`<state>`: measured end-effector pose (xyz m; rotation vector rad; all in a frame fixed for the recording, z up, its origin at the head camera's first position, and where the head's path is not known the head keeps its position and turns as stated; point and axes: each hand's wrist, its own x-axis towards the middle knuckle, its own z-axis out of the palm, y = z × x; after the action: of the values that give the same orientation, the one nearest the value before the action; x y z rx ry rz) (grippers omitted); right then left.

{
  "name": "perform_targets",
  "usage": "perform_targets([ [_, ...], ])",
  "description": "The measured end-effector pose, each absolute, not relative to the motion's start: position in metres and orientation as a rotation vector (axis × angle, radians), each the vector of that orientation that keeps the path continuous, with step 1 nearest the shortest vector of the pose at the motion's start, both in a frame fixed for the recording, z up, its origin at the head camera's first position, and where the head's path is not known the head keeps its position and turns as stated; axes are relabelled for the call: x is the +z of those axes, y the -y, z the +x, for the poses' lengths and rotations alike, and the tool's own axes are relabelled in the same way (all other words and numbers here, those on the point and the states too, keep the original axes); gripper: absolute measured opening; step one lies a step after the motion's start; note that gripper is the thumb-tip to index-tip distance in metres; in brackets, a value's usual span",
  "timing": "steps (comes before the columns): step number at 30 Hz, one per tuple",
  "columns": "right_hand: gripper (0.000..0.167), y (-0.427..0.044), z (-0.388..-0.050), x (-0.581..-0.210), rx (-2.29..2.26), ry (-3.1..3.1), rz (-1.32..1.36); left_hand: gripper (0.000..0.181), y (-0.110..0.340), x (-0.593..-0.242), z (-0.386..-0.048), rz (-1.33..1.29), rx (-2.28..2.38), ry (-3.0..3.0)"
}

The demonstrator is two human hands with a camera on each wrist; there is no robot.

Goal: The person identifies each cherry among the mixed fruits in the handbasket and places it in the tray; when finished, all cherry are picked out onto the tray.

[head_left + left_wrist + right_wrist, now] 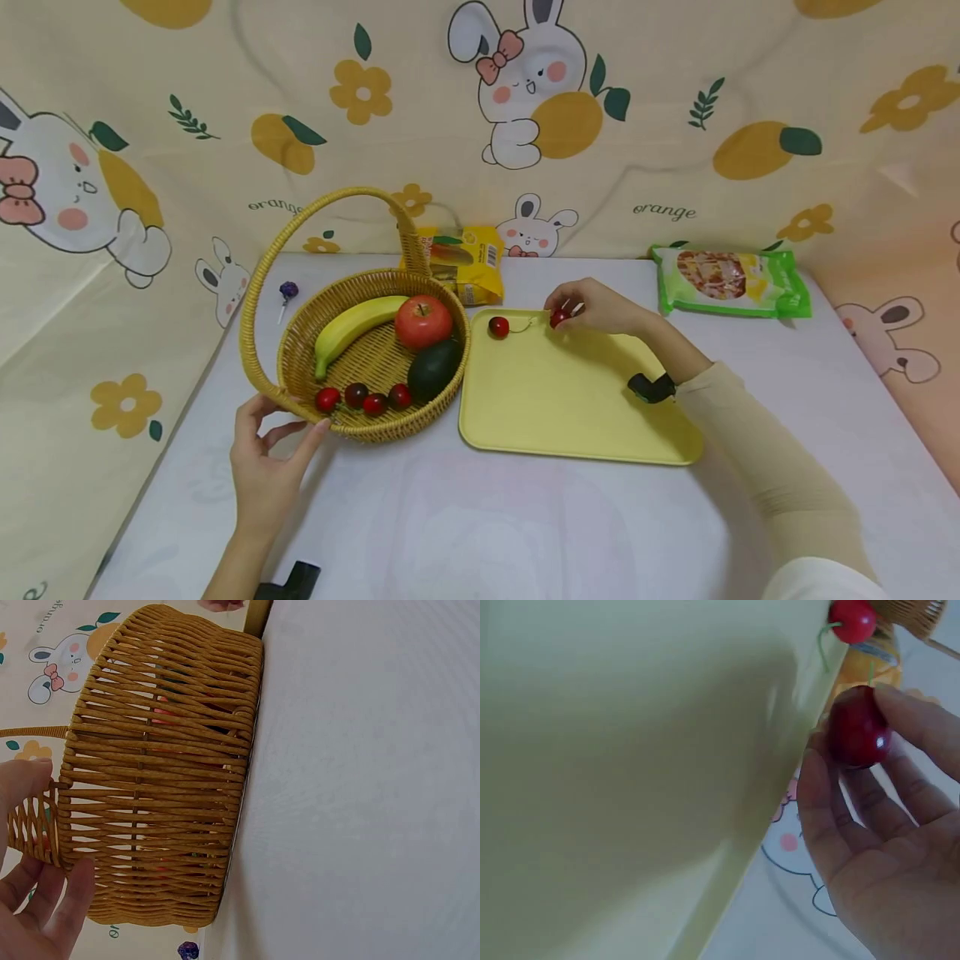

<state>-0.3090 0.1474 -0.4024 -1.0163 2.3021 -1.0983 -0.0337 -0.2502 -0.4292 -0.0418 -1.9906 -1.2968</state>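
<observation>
My right hand (596,307) pinches a dark red cherry (859,727) between thumb and fingers, over the far edge of the yellow tray (570,417). Another cherry (498,327) with a green stem lies on that tray, left of the hand. A wicker basket (165,780) stands left of the tray, and my left hand (266,458) grips its rim where the handle joins. Inside the basket are a banana (352,329), a red apple (423,322), a dark green avocado-shaped fruit (435,371) and several cherries (375,404) along the near side.
Behind the basket is a yellow snack packet (468,258). A green-edged food packet (731,282) lies at the back right. To the basket's left sits a purple-wrapped lollipop (288,290). A rabbit-print cloth (420,158) hangs behind the white table (480,517).
</observation>
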Motion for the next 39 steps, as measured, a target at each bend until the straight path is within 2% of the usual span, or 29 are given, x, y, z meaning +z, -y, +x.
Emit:
perform_targets([
  [14,0.019,-0.148,-0.305,-0.410,-0.991,-2.418,-0.954,0.069,0.253,-0.430,-0.032,0.007,-1.284,2.066],
  [23,0.021,-0.146,-0.302,-0.408,-0.942,-2.504,-0.982,0.069,0.252,-0.429,-0.033,0.004,-1.291,2.065],
  [33,0.020,-0.147,-0.300,-0.401,-0.850,-2.600,-0.964,0.068,0.252,-0.430,-0.033,0.026,-1.298,2.082],
  [39,0.021,-0.131,-0.299,-0.383,-0.874,-2.698,-1.058,0.069,0.252,-0.430,-0.031,0.016,-1.296,2.062],
])
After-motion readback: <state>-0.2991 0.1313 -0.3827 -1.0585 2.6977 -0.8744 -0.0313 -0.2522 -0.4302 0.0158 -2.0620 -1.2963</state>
